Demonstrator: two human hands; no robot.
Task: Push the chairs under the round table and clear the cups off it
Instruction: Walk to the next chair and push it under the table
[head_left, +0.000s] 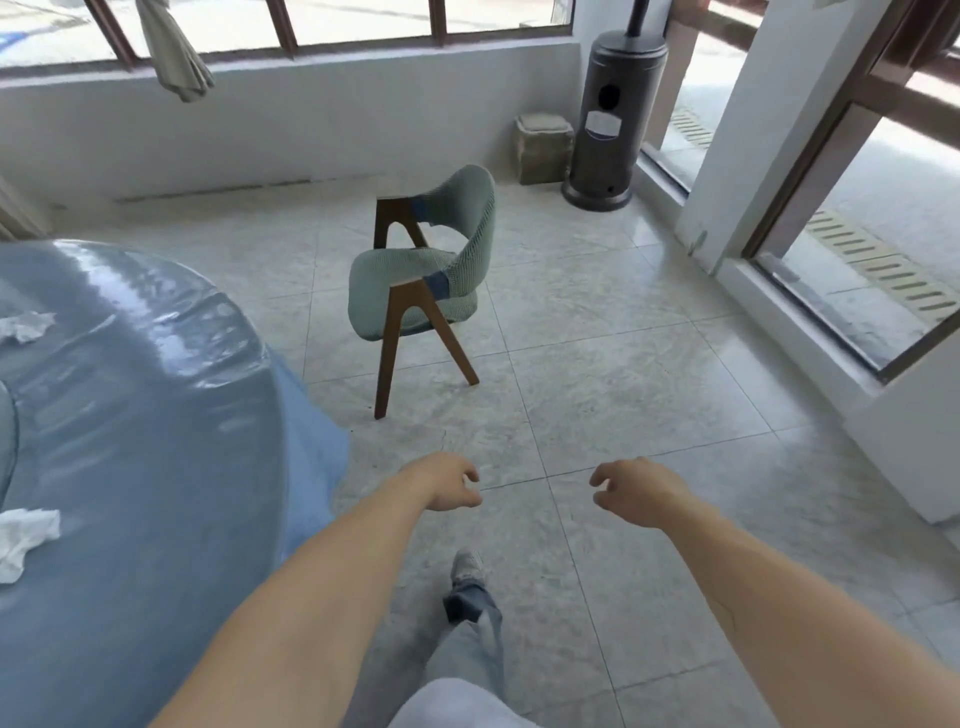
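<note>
From the head view, both bare forearms reach forward over the tiled floor (649, 374). The left hand (451, 480) hangs with fingers loosely curled, holding and touching nothing; the right hand (636, 491) is the same, fingers loosely bent and empty. Beyond the hands stands a green upholstered chair (415, 280) with dark wooden legs, out on the floor just beside the round table (156, 415), not tucked under it, its seat facing the table. The table wears a shiny blue cover, and crumpled white tissues (23, 540) lie on it. Behind the chair, a dark patio heater (613, 119) stands near the wall.
</note>
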